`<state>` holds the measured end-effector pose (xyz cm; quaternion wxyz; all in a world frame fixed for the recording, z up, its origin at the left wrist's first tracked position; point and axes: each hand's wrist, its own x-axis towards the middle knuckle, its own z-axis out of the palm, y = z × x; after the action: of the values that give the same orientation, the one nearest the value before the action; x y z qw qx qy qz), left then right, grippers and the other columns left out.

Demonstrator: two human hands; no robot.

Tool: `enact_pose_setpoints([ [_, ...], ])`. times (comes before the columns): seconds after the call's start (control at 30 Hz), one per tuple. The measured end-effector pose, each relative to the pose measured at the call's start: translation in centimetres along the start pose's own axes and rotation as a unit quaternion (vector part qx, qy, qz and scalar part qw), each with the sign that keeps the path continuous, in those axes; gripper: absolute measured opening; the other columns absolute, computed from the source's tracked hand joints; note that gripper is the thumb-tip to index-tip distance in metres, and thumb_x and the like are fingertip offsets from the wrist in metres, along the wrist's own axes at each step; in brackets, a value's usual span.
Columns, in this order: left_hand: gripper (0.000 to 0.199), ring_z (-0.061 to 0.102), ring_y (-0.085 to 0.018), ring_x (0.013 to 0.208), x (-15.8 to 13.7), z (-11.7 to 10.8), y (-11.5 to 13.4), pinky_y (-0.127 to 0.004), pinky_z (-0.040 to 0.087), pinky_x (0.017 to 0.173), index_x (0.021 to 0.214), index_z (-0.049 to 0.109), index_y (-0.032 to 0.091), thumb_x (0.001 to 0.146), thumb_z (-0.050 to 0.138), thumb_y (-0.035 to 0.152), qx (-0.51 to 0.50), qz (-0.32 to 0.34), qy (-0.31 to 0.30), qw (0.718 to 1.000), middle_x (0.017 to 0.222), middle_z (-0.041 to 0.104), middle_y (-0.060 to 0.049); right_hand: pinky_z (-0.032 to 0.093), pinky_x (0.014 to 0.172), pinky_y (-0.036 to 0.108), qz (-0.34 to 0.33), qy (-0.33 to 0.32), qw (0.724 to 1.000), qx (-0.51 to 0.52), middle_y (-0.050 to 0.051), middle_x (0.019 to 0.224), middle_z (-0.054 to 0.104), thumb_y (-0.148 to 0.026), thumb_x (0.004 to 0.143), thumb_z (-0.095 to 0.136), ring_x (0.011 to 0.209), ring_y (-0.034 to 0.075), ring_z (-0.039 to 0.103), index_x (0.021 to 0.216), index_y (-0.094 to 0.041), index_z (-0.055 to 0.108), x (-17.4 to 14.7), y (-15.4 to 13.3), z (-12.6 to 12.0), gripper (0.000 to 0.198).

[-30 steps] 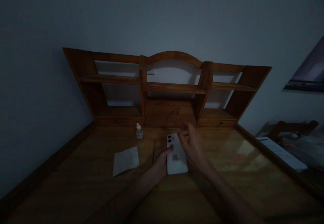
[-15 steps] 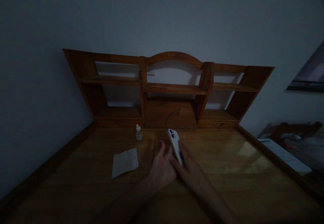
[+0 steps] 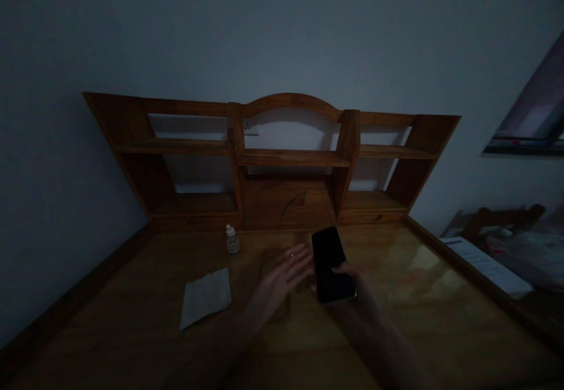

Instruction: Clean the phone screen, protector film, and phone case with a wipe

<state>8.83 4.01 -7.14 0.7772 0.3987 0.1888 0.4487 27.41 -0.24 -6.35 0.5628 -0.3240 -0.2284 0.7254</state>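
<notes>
A smartphone (image 3: 331, 261) with its dark screen facing up lies in my right hand (image 3: 359, 293), the thumb across its right edge and the fingers mostly hidden under it. Just left of the phone is my left hand (image 3: 284, 272), its fingers stretched out and holding nothing. Whether the left fingertips touch the phone I cannot tell. Further left on the wooden desk (image 3: 308, 343) stands a small clear bottle (image 3: 232, 242) with a white dropper-style cap. In front of the bottle lies a folded white paper sheet (image 3: 206, 296).
A wooden shelf unit (image 3: 288, 156) runs along the back of the desk against the wall. Behind it shows a white power socket (image 3: 252, 128). Beyond the desk's raised right edge are papers (image 3: 489, 264) and a wooden chair back (image 3: 502, 222).
The phone has turned from its white back to its dark screen and moved right in my right hand. My left hand has come away from the right hand, fingers extended. The view has shifted slightly.
</notes>
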Motion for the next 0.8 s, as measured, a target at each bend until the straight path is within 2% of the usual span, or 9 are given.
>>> enact_pose_setpoints([
  [0.07,0.037,0.058,-0.027,0.116,0.6,-1.4,0.8,-0.041,0.047,0.097,0.118,0.060,0.016,0.087,0.057,0.036,0.191,0.062,0.115,0.973,0.131,0.058,-0.014,0.053,0.094,0.042,0.041,-0.015,0.997,0.056,0.016,0.123,0.066,-0.014,0.082,0.058,0.110,0.029,0.065,0.116,-0.007,0.061,0.1,-1.2,0.1,0.035],
  [0.1,0.034,0.061,-0.025,0.109,0.8,-2.3,1.2,-0.039,0.049,0.093,0.114,0.060,0.015,0.087,0.055,0.035,0.314,0.084,0.172,0.930,0.121,0.062,-0.014,0.053,0.094,0.042,0.062,-0.016,0.996,0.063,0.019,0.125,0.064,-0.014,0.083,0.059,0.111,0.030,0.065,0.119,-0.004,0.058,0.3,-1.8,0.2,0.037],
  [0.13,0.031,0.062,-0.024,0.104,1.0,-3.2,1.5,-0.037,0.050,0.089,0.110,0.061,0.015,0.087,0.052,0.035,0.436,0.109,0.215,0.867,0.114,0.064,-0.012,0.053,0.094,0.041,0.082,-0.009,0.995,0.062,0.022,0.124,0.064,-0.014,0.085,0.060,0.110,0.030,0.066,0.121,-0.001,0.056,0.5,-2.2,0.2,0.039],
  [0.27,0.029,0.055,-0.027,0.110,1.1,-6.5,1.9,-0.043,0.039,0.100,0.107,0.061,0.017,0.080,0.060,0.028,0.560,0.127,0.290,0.766,0.114,0.058,-0.013,0.057,0.087,0.034,0.107,0.017,0.994,0.028,0.024,0.116,0.068,-0.014,0.088,0.062,0.099,0.026,0.071,0.125,0.002,0.053,2.2,-3.1,0.0,0.041],
  [0.37,0.022,0.057,-0.025,0.100,0.7,-7.5,1.8,-0.039,0.042,0.091,0.103,0.059,0.018,0.083,0.056,0.029,0.670,0.101,0.280,0.680,0.106,0.060,-0.011,0.059,0.083,0.032,0.081,0.010,0.996,-0.020,0.022,0.112,0.070,-0.016,0.087,0.065,0.097,0.025,0.072,0.122,-0.001,0.057,3.7,-3.2,-0.8,0.038],
  [0.4,0.018,0.058,-0.023,0.094,0.6,-7.6,1.8,-0.037,0.043,0.087,0.098,0.059,0.019,0.084,0.054,0.028,0.687,0.091,0.269,0.669,0.100,0.061,-0.009,0.059,0.082,0.031,0.072,0.008,0.997,-0.036,0.021,0.111,0.071,-0.016,0.087,0.066,0.096,0.025,0.072,0.120,-0.002,0.059,4.2,-3.2,-1.2,0.037],
  [0.53,0.003,0.057,-0.019,0.075,0.6,-7.9,2.0,-0.031,0.042,0.076,0.080,0.055,0.020,0.081,0.054,0.022,0.683,0.075,0.254,0.681,0.078,0.058,-0.003,0.058,0.085,0.030,0.039,0.008,0.997,-0.067,0.015,0.109,0.073,-0.017,0.084,0.070,0.097,0.023,0.072,0.114,-0.009,0.064,5.2,-3.0,-3.0,0.032],
  [0.7,0.005,0.054,-0.018,0.072,1.2,-8.7,2.0,-0.031,0.042,0.074,0.072,0.054,0.020,0.076,0.054,0.019,0.661,0.075,0.269,0.697,0.073,0.057,-0.001,0.059,0.080,0.032,0.016,-0.016,0.995,-0.097,0.014,0.102,0.075,-0.022,0.080,0.075,0.090,0.025,0.073,0.109,-0.010,0.066,5.1,-2.4,-4.3,0.033],
  [0.8,0.002,0.054,-0.018,0.070,1.2,-9.1,2.3,-0.032,0.043,0.073,0.072,0.056,0.020,0.074,0.056,0.020,0.632,0.068,0.275,0.721,0.070,0.056,0.000,0.059,0.078,0.034,0.011,-0.007,0.995,-0.102,0.014,0.099,0.075,-0.026,0.079,0.077,0.088,0.026,0.074,0.110,-0.011,0.066,4.7,-2.1,-4.2,0.036],
])
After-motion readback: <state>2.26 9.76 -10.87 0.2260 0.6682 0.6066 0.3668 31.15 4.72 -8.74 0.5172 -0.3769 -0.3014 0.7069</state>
